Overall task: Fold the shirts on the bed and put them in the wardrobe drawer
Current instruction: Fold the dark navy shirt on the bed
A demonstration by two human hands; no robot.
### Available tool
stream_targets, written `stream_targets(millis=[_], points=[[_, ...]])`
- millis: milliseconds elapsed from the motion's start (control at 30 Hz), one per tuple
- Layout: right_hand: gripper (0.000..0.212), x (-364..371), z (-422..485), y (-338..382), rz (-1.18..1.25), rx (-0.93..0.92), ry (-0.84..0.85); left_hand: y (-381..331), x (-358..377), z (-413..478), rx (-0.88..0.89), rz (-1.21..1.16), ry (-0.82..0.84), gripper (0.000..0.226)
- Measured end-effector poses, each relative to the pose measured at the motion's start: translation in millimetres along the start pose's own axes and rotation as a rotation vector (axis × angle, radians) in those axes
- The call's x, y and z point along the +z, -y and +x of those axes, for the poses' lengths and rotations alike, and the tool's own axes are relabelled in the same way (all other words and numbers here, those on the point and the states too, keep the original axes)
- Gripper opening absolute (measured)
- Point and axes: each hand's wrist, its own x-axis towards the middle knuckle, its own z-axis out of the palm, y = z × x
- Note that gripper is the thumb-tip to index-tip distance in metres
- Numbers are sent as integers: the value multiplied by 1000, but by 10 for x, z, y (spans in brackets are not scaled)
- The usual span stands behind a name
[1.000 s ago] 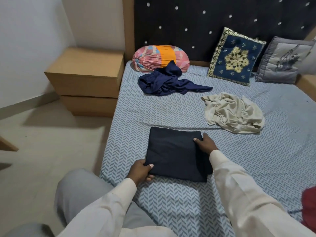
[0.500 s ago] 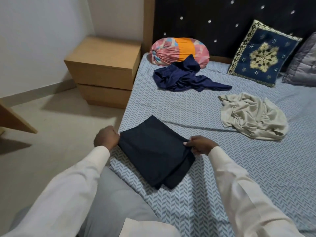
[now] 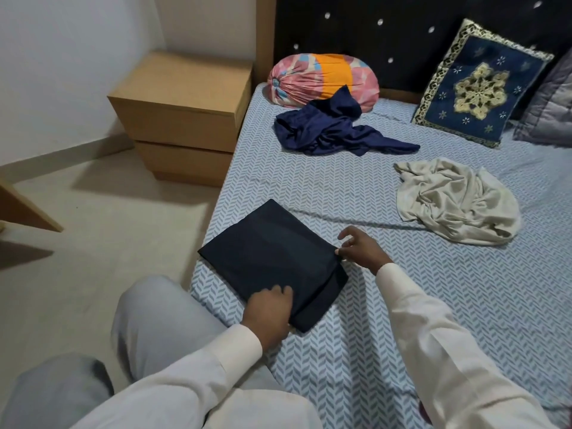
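Diagonally, the folded navy cloth shirt [image 3: 272,258] lies between them: left grip [image 3: 270,311] clasps its near corner, right grip [image 3: 359,249] pinches the right.

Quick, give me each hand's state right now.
Left hand: grips the near edge of the folded navy shirt.
Right hand: pinches that shirt's right corner.

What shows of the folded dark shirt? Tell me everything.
The folded dark shirt is a smooth, flat, plain rectangle of several cloth layers, lying askew on the chevron sheet near the left edge of the bed. The left hand grips its near corner; the right hand pinches its right corner, where lower layers peek out.
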Motion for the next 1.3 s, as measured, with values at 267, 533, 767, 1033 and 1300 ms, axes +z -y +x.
stream_targets(millis=[267,533,767,1033,1300], points=[[16,-96,95,236,-84,-329,-84,10,-89,-112,12,-68,-145,35],[53,-20,77,-275,-465,-367,77,-98,129,-82,-2,6,-33,50],[52,61,98,-314,-605,-390,108,-146,202,20,-158,45,-66,58],[30,44,-41,-108,-517,-469,56,-59,61,12,-92,125,-123,30],[23,-442,-810,544,-127,-685,-168,781,-898,-583,310,-152,-573,32]])
